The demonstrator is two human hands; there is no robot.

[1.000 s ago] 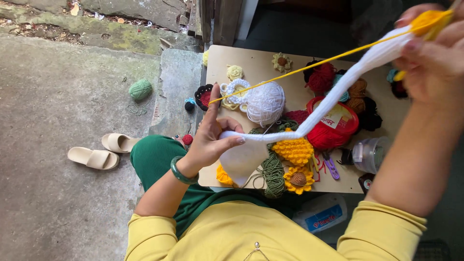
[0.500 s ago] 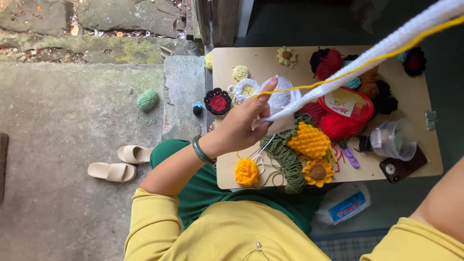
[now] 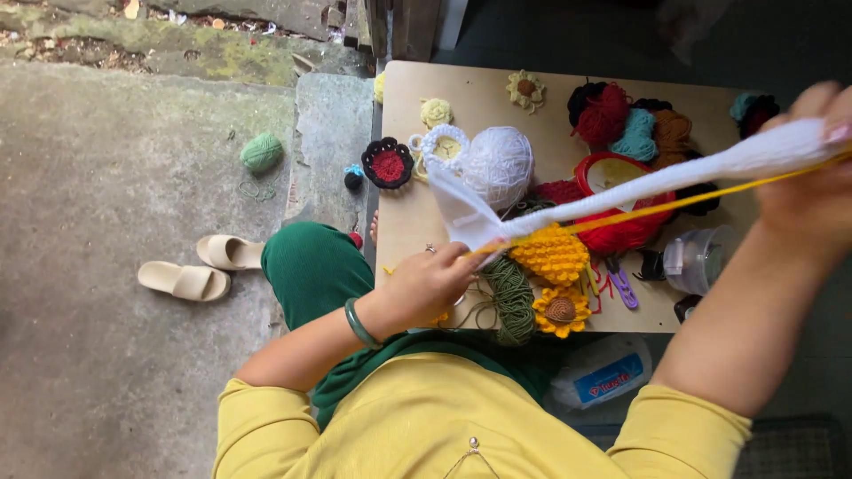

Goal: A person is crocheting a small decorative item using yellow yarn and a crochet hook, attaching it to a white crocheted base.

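Observation:
My left hand point(image 3: 428, 282) pinches the lower end of a long white knitted strip point(image 3: 639, 186) and a yellow yarn strand point(image 3: 710, 195) just above the near edge of a low wooden board point(image 3: 479, 93). My right hand point(image 3: 812, 168), raised at the far right, grips the strip's other end, so strip and strand stretch taut across the board. Under them lie a yellow crocheted piece point(image 3: 552, 253), a crocheted sunflower point(image 3: 561, 310) and a green yarn bundle point(image 3: 510, 297). A white yarn ball point(image 3: 497, 164) sits beyond my left hand.
Red, teal, brown and black yarn balls point(image 3: 635, 129) crowd the board's far right, beside a clear plastic jar point(image 3: 697, 259). A black and red crocheted flower point(image 3: 388, 164) lies at the left edge. On the concrete floor are a green yarn ball point(image 3: 262, 153) and beige sandals point(image 3: 200, 266).
My left hand has come down and back from near the white yarn ball to the board's near edge. My right hand has returned into view at the right, holding the strip lower.

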